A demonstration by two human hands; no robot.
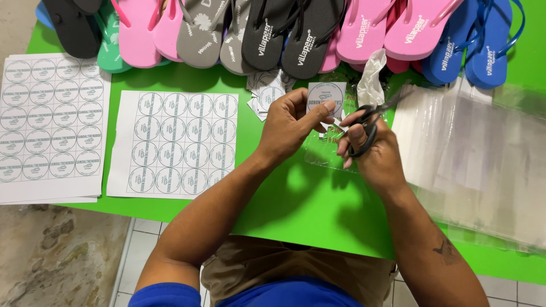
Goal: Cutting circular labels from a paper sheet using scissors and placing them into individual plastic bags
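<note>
Over the green table (307,210), flip-flops (307,34) line the twelve o'clock edge. My right hand (372,153) is closed through black scissors (369,122), long axis and blades pointing two o'clock. My left hand (290,125) pinches a small square label (325,94) at its bottom edge.

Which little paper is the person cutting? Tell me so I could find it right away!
Start at the green table and find the two hands in the middle. The left hand pinches a small square label while the right hand works black scissors. Unlike the full printed sheets to the left, it is one cut-out piece, held up.
</note>
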